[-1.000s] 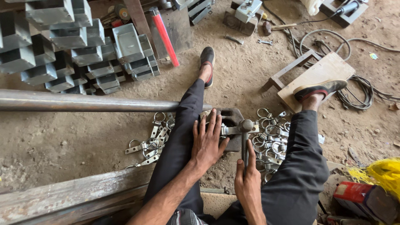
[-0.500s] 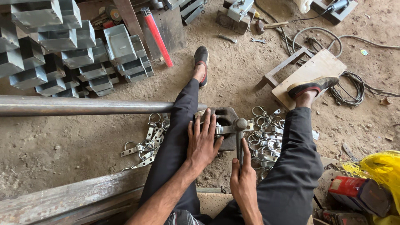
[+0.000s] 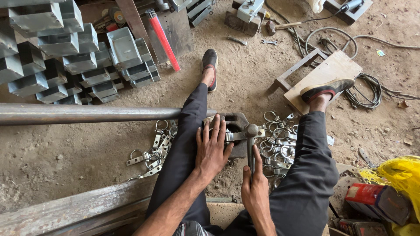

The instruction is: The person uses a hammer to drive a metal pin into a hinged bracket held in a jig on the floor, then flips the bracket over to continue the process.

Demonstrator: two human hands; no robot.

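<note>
A person sits on a dirt workshop floor (image 3: 78,153), legs spread, working at a dark metal block (image 3: 236,126) set between the knees. The left hand (image 3: 213,148) lies flat with fingers spread, pressing a strip-shaped metal clamp (image 3: 238,135) onto the block. The right hand (image 3: 255,188) is wrapped tight around the handle of a hammer (image 3: 250,144), whose round head rests at the clamp — just at 3 o'clock of the left fingertips.

Heaps of finished ring clamps flank the block: one pile (image 3: 153,150) at 9 o'clock beyond the left leg, a second pile (image 3: 278,140) at 3 o'clock against the right leg. A long steel pipe (image 3: 87,113) runs in from 9 o'clock and passes under the left leg. Stacked galvanised metal boxes (image 3: 61,57) fill the 10 o'clock corner, with a red-tipped bar (image 3: 164,39) leaning beside them. The right foot rests on a wooden board (image 3: 328,72) at 2 o'clock, coiled cables (image 3: 367,87) just beyond it — a yellow sack (image 3: 398,175) sits at 4 o'clock.
</note>
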